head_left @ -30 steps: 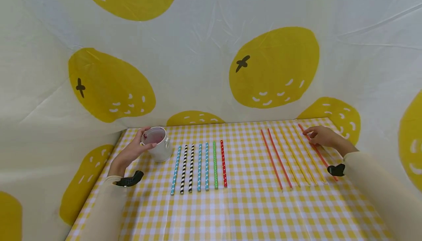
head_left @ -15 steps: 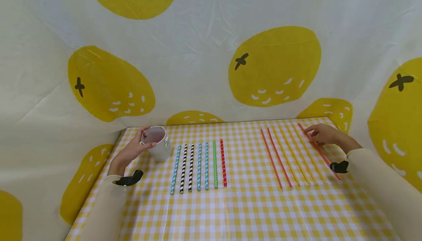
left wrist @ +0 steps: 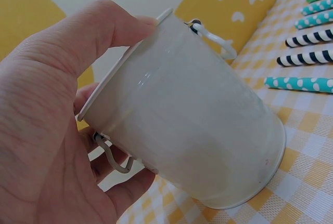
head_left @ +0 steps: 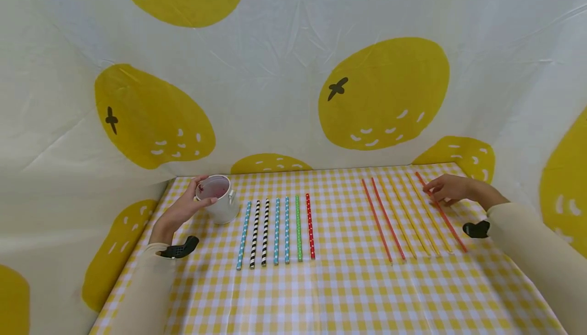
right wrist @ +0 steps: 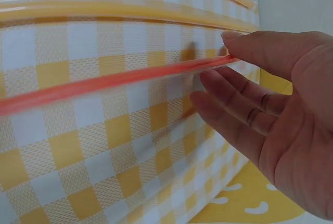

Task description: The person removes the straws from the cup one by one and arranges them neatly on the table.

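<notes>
At the left of the head view, my left hand (head_left: 180, 212) holds a small white metal bucket (head_left: 224, 211) by its rim, thumb over the near side. The left wrist view shows the bucket (left wrist: 182, 115) tilted, with a small loop handle on each side. On the right, my right hand (head_left: 451, 188) pinches the far end of a red-orange plastic straw (head_left: 451, 225) between thumb and fingers. This straw (right wrist: 114, 81) runs close along the cloth in the right wrist view, its far tip hidden by the hand. Several yellow straws (head_left: 435, 223) lie beside it.
Paper straws stand in a row near the bucket: blue dotted (head_left: 276, 230), black striped (head_left: 265, 233), green (head_left: 299, 228) and red dotted (head_left: 310, 225). Two more red-orange straws (head_left: 389, 219) lie left of the yellow ones. A yellow checked tablecloth (head_left: 348, 294) meets a lemon-print backdrop (head_left: 275, 95).
The near end of the red-orange straw swings out to the right, then back left toward the yellow straws. My right hand shifts slightly right. The left hand and bucket stay put.
</notes>
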`<state>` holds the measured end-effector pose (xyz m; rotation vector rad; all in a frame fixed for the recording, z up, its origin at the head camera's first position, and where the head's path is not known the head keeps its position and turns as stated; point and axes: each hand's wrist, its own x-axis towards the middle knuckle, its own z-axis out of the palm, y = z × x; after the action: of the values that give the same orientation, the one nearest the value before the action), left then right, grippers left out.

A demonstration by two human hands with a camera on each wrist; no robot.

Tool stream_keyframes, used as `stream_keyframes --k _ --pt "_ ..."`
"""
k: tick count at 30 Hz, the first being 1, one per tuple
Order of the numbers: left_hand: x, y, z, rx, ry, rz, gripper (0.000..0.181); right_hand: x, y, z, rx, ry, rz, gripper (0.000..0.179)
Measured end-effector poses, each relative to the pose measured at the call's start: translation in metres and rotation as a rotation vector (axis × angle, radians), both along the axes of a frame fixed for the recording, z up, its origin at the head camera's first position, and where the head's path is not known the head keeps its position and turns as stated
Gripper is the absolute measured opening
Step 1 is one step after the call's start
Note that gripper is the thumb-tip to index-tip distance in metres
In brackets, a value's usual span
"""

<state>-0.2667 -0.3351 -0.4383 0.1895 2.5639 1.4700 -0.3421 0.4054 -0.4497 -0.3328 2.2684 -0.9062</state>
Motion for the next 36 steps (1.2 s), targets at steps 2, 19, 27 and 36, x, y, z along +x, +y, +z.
stream_keyframes --k 2,19,27,36 --pt "0.0007 0.0004 0.0007 0.004 -0.002 0.0 0.089 0.0007 -0.0003 -0.0007 -0.006 -0.005 -0.004 0.054" --pt "-0.0008 -0.0004 -0.0008 0.002 -0.005 0.001 0.088 -0.0016 -0.0009 -0.007 -0.079 0.018 -0.021 0.051" --pt "-0.0007 0.0007 -0.0004 0.007 -0.002 0.001 0.087 -0.0011 -0.0007 -0.0056 -0.013 0.031 -0.023 0.051" --pt "0.0008 0.0023 0.0008 0.032 0.008 -0.016 0.086 0.0022 0.0023 -0.0045 -0.006 0.067 -0.013 0.049"
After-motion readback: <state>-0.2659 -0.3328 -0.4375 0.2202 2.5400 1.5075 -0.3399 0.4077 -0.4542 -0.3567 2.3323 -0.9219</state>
